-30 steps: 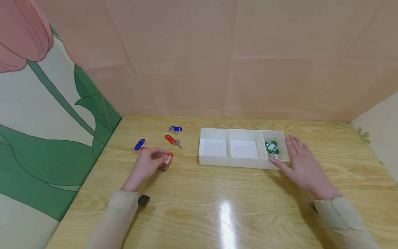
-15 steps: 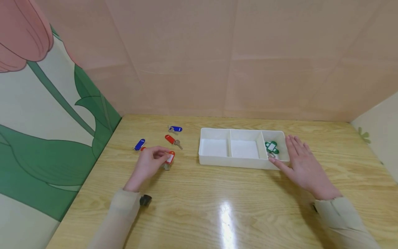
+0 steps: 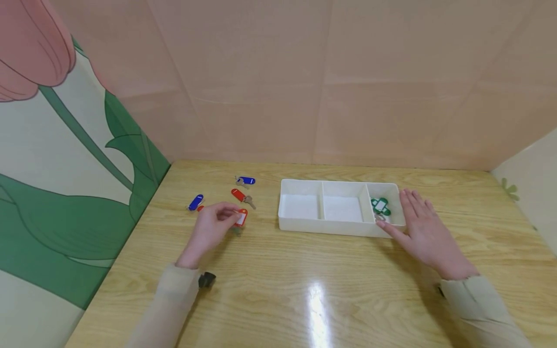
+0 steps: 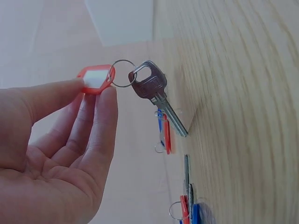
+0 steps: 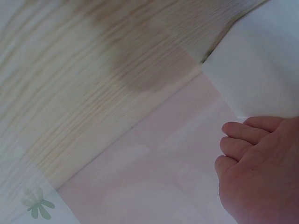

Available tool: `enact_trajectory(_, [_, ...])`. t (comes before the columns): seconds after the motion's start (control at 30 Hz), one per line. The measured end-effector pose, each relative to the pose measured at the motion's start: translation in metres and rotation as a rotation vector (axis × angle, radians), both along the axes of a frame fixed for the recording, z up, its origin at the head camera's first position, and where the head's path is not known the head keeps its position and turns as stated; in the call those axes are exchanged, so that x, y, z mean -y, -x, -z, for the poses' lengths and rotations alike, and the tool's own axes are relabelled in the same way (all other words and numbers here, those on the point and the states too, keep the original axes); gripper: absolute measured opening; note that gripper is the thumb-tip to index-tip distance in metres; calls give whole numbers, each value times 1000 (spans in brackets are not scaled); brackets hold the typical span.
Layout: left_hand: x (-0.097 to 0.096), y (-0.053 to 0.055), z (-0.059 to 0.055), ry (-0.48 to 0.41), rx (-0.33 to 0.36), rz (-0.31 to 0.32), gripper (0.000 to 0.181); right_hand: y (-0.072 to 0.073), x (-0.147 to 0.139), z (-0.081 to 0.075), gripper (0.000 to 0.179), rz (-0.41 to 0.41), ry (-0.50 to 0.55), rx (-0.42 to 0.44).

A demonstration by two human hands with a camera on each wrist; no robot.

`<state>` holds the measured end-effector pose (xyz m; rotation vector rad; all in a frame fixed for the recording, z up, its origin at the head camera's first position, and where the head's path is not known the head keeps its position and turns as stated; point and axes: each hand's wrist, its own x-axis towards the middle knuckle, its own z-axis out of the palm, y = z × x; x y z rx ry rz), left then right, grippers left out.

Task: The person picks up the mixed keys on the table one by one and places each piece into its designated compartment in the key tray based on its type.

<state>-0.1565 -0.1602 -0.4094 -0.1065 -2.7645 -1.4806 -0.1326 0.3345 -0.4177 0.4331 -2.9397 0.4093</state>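
Note:
My left hand [image 3: 211, 227] pinches a red key tag [image 3: 241, 218] between thumb and fingers, left of the white tray [image 3: 322, 226]. In the left wrist view a silver key [image 4: 150, 84] dangles from the tag's ring, its tip close to the tabletop. My right hand [image 3: 422, 237] rests against the tray's right end, its straight fingers along the side wall and the thumb at the front rim. Green key tags [image 3: 380, 206] lie crossed in the tray's right compartment, with a key partly hidden by the front wall. The middle and left compartments hold nothing.
Behind my left hand lie a red key tag with a key [image 3: 238, 195] and a blue one [image 3: 246, 180]. Another blue key tag [image 3: 196, 202] is at the left, beside a red one [image 3: 200, 208] mostly covered by the hand. A pink wall covering [image 3: 313, 96] borders the table's back edge.
My left hand has moved slightly right with the red key tag, and the key now hangs below it. The right hand and the tray have stayed still.

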Motion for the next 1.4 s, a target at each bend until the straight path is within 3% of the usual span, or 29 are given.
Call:
enact_trajectory(1.0, [-19, 6, -6, -89, -84, -18, 12, 0, 0, 0, 100, 7, -10, 10])
enact_trajectory(1.4, [-24, 7, -8, -169, -135, -23, 11, -1, 1, -3, 101, 8, 4, 16])
